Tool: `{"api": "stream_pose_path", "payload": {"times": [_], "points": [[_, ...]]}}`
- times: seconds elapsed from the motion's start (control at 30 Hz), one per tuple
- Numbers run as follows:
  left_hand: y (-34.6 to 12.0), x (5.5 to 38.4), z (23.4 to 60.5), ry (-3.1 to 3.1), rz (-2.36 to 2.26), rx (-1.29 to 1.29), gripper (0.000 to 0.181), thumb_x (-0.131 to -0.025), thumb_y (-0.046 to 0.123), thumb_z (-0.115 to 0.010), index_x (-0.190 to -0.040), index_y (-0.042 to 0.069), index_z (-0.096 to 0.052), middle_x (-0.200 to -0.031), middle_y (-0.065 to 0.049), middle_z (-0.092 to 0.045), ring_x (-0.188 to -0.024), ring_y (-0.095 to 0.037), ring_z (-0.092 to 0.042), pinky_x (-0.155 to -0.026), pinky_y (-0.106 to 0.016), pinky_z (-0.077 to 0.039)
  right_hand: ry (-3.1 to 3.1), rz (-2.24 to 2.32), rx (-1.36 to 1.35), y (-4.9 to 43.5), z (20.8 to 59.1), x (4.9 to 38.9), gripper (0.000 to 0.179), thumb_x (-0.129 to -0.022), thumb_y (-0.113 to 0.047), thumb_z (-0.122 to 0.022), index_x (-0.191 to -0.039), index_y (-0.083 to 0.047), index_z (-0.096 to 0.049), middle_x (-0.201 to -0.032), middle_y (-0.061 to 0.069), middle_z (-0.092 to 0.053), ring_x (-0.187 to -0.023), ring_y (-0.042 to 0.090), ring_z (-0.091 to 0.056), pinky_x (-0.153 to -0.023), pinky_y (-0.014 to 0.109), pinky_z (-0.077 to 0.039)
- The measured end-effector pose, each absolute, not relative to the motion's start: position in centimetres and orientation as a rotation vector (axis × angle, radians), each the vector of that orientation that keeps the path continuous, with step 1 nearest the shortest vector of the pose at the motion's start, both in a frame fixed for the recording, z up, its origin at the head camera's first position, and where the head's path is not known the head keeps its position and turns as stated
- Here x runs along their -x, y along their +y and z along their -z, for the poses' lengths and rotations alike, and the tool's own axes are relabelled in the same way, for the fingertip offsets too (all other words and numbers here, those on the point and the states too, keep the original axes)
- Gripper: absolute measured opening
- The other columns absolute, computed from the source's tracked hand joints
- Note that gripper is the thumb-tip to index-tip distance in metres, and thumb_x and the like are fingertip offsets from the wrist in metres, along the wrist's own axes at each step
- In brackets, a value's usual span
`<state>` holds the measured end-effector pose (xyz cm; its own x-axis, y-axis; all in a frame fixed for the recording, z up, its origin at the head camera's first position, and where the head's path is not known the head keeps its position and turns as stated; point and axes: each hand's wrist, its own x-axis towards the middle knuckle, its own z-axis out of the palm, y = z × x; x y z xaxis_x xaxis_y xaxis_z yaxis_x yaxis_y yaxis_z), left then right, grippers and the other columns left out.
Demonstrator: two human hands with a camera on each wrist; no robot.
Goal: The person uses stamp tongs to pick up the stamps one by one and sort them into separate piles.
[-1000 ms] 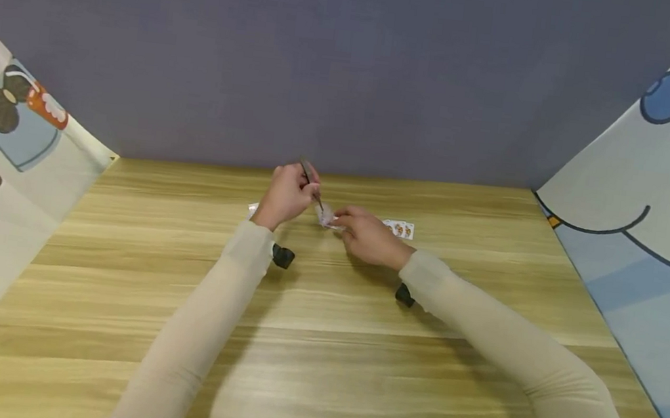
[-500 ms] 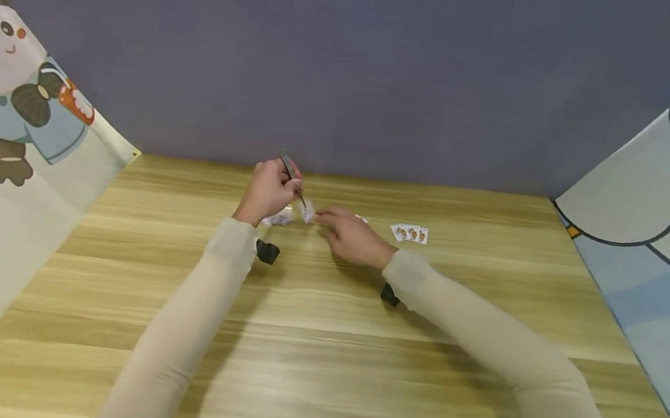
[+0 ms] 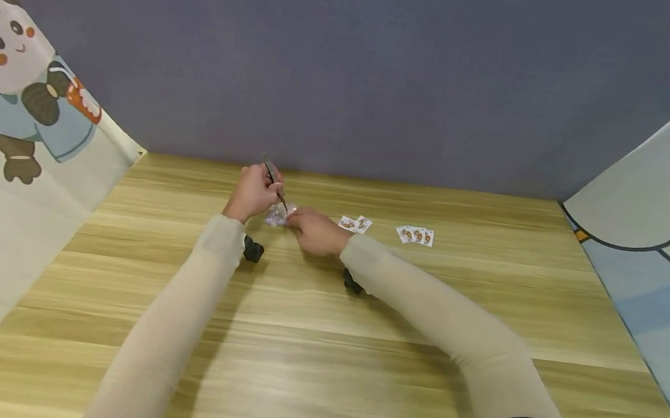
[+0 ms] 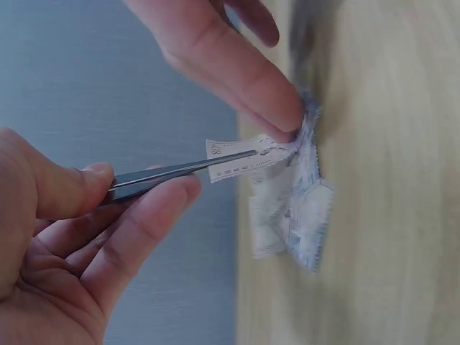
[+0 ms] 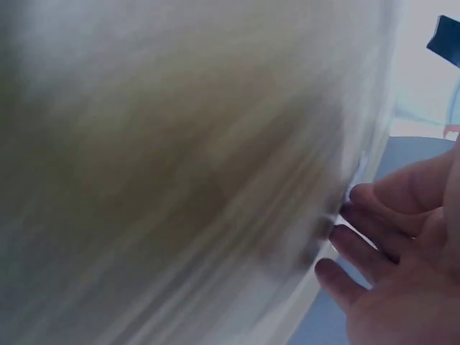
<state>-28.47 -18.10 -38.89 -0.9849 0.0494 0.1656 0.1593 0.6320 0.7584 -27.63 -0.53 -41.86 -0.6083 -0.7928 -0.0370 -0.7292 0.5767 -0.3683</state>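
My left hand (image 3: 253, 192) pinches dark tweezers (image 4: 154, 177) between thumb and fingers. In the left wrist view their tips lie on a small white printed sachet (image 4: 228, 170) with a serrated edge. That sachet lies over a crumpled cluster of similar white sachets (image 4: 307, 215) on the wooden table (image 3: 318, 371). My right hand (image 3: 320, 233) reaches in from the right, its fingertips at the top of the cluster. In the right wrist view its thumb and forefinger meet at a whitish edge, mostly hidden, and the other fingers are loosely bent.
To the right of my right hand lie two small white squares (image 3: 354, 224) with orange pictures. Farther right, several more (image 3: 414, 236) overlap in a row. A grey-blue wall (image 3: 361, 75) rises behind the table, with cartoon-printed panels (image 3: 28, 95) at the sides.
Both hands have shifted left relative to the table, the tweezers staying in my left hand. My right hand has moved away from the pictured squares, uncovering two, and reached the sachet cluster.
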Motion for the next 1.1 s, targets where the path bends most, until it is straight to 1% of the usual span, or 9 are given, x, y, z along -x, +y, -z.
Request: {"api": "stream_pose_path", "payload": {"times": [0.1, 0.17, 0.2, 0.43, 0.53, 0.6, 0.7, 0.87, 1.1], "points": [[-18.4, 28.9, 39.4, -2.731, 1.180, 0.180, 0.003, -0.092, 0.007, -0.059, -0.090, 0.004, -0.059, -0.082, -0.011, -0.069, -0.075, -0.025, -0.065, -0.093, -0.040, -0.042, 2.624, 0.467, 1.276, -1.1, 42.2, 27.9, 0.036, -0.096, -0.001, -0.042, -0.130, -0.003, -0.055, -0.132, 0.011, -0.052, -0.125, 0.023, -0.044, -0.106, 0.031, -0.030], [-18.4, 29.0, 39.6, -2.723, 1.147, 0.184, 0.003, -0.091, 0.007, -0.059, -0.088, 0.005, -0.060, -0.080, -0.011, -0.070, -0.075, -0.025, -0.065, -0.088, -0.039, -0.044, 2.643, 0.484, 1.268, -1.4, 42.3, 27.9, 0.035, -0.095, 0.000, -0.044, -0.128, -0.004, -0.057, -0.130, 0.011, -0.054, -0.123, 0.023, -0.046, -0.105, 0.031, -0.031], [-18.5, 29.1, 39.7, -2.718, 1.140, 0.187, 0.004, -0.091, 0.007, -0.060, -0.088, 0.005, -0.060, -0.080, -0.010, -0.070, -0.075, -0.025, -0.065, -0.094, -0.039, -0.039, 2.649, 0.495, 1.266, -1.4, 42.3, 27.9, 0.035, -0.095, 0.000, -0.045, -0.127, -0.004, -0.058, -0.129, 0.011, -0.055, -0.123, 0.023, -0.046, -0.106, 0.031, -0.031], [-18.8, 29.1, 39.9, -2.679, 1.161, 0.135, 0.004, -0.090, 0.004, -0.058, -0.090, 0.001, -0.061, -0.082, -0.014, -0.069, -0.077, -0.025, -0.066, -0.075, -0.037, -0.051, 2.678, 0.455, 1.270, -1.4, 42.0, 27.4, 0.032, -0.094, 0.001, -0.045, -0.122, -0.002, -0.060, -0.123, 0.010, -0.058, -0.119, 0.024, -0.049, -0.105, 0.031, -0.032], [-18.9, 29.1, 39.6, -2.621, 1.119, 0.112, 0.006, -0.089, 0.003, -0.058, -0.090, 0.001, -0.063, -0.081, -0.013, -0.069, -0.079, -0.026, -0.065, -0.090, -0.039, -0.043, 2.688, 0.440, 1.280, -1.2, 42.0, 27.3, 0.030, -0.095, -0.001, -0.045, -0.121, -0.002, -0.061, -0.121, 0.009, -0.058, -0.118, 0.023, -0.049, -0.104, 0.029, -0.033], [-18.9, 29.2, 39.5, -2.578, 1.071, 0.110, 0.006, -0.088, 0.004, -0.059, -0.088, 0.002, -0.065, -0.078, -0.011, -0.070, -0.078, -0.026, -0.065, -0.092, -0.039, -0.041, 2.688, 0.432, 1.277, -1.1, 42.0, 27.2, 0.031, -0.097, -0.003, -0.043, -0.122, -0.001, -0.060, -0.123, 0.010, -0.056, -0.119, 0.023, -0.047, -0.104, 0.029, -0.032], [-18.6, 29.0, 39.1, -2.538, 1.057, 0.124, 0.006, -0.089, 0.007, -0.061, -0.089, 0.004, -0.065, -0.078, -0.009, -0.069, -0.075, -0.025, -0.064, -0.088, -0.038, -0.043, 2.684, 0.434, 1.278, -1.0, 42.1, 27.1, 0.032, -0.099, -0.006, -0.040, -0.125, 0.000, -0.058, -0.125, 0.011, -0.052, -0.118, 0.023, -0.043, -0.104, 0.030, -0.031], [-17.2, 28.7, 38.2, -2.473, 1.159, 0.177, 0.007, -0.092, 0.010, -0.060, -0.091, 0.004, -0.064, -0.079, -0.008, -0.068, -0.069, -0.020, -0.064, -0.064, -0.034, -0.052, 2.686, 0.512, 1.309, 0.1, 41.8, 27.5, 0.036, -0.097, -0.002, -0.039, -0.129, 0.001, -0.054, -0.129, 0.013, -0.047, -0.121, 0.024, -0.039, -0.104, 0.031, -0.030], [-14.4, 28.9, 37.3, -2.427, 1.285, 0.216, 0.007, -0.093, 0.008, -0.060, -0.092, 0.002, -0.063, -0.080, -0.009, -0.068, -0.070, -0.020, -0.066, -0.061, -0.031, -0.054, 2.663, 0.670, 1.254, 5.2, 40.3, 29.4, 0.037, -0.095, 0.003, -0.039, -0.128, 0.004, -0.054, -0.133, 0.015, -0.047, -0.124, 0.026, -0.041, -0.103, 0.034, -0.035]]}}
